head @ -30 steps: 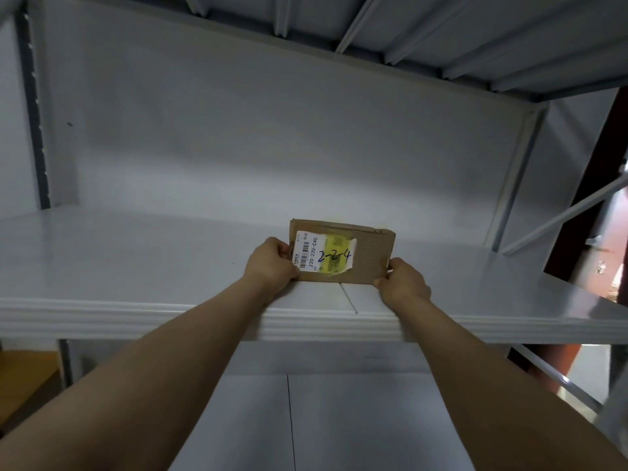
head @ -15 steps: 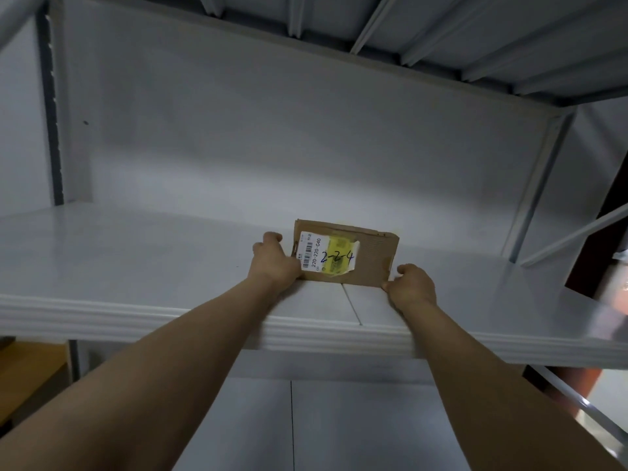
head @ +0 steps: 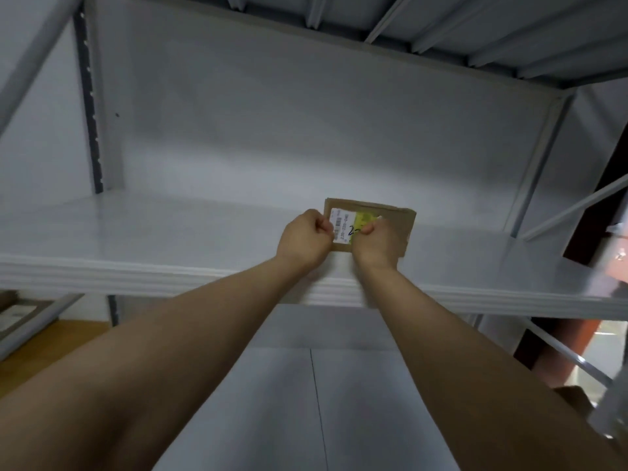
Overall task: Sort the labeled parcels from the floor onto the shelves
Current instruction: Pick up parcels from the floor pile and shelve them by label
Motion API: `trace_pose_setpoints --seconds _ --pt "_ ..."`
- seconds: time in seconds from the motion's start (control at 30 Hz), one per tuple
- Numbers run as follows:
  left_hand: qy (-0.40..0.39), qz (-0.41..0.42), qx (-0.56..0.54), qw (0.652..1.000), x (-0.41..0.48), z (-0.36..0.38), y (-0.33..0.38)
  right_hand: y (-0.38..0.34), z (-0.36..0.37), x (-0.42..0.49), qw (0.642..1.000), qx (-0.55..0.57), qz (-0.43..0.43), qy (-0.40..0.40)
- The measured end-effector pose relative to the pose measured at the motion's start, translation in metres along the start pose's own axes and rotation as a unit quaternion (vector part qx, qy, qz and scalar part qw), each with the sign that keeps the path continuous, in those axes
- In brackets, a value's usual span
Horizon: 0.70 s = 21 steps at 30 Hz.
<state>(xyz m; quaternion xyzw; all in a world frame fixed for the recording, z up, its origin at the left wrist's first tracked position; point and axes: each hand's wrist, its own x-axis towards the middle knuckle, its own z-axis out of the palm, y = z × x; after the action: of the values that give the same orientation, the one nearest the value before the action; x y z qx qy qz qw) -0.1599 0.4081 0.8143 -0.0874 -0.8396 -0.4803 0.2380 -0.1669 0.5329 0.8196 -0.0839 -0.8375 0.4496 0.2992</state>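
Note:
A small brown cardboard parcel (head: 401, 226) stands on its edge on the white upper shelf (head: 170, 232), near the shelf's front lip. Its front carries a white barcode sticker and a yellow label with blue handwriting, partly hidden by my hands. My left hand (head: 304, 241) holds the parcel's left edge with curled fingers. My right hand (head: 375, 244) is in front of the parcel, its fingers curled at the yellow label as if pinching it. The parcel's right end shows bare beside that hand.
The shelf's grey back wall and slotted upright (head: 90, 113) close in the left and rear. A lower white shelf (head: 306, 402) lies below my arms. Diagonal braces (head: 574, 209) cross at the right. A wooden surface (head: 40, 348) shows at lower left.
My right hand left the parcel's lower right corner and moved left onto its labelled front. The left hand stayed at the left edge. The view tilted upward a little.

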Motion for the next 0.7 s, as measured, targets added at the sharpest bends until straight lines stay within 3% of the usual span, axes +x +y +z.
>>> trace_pose_setpoints --seconds 0.2,0.3,0.4,0.53,0.7 --pt "0.063 0.111 0.056 0.99 -0.083 -0.087 -0.042 -0.036 0.037 -0.12 0.992 0.111 -0.045 0.041" --pt "-0.005 0.13 0.1 0.986 -0.139 -0.125 -0.086 -0.036 0.069 -0.192 0.987 0.151 -0.053 0.021" --pt "-0.103 0.073 0.155 0.98 -0.196 -0.164 -0.15 -0.027 0.109 -0.268 0.987 0.154 -0.028 -0.035" --pt "-0.17 -0.035 0.217 0.961 -0.264 -0.192 -0.245 0.01 0.149 -0.355 0.98 0.118 0.067 -0.147" --pt "-0.275 -0.179 0.205 0.922 -0.335 -0.2 -0.333 0.087 0.19 -0.44 0.931 -0.015 0.154 -0.33"
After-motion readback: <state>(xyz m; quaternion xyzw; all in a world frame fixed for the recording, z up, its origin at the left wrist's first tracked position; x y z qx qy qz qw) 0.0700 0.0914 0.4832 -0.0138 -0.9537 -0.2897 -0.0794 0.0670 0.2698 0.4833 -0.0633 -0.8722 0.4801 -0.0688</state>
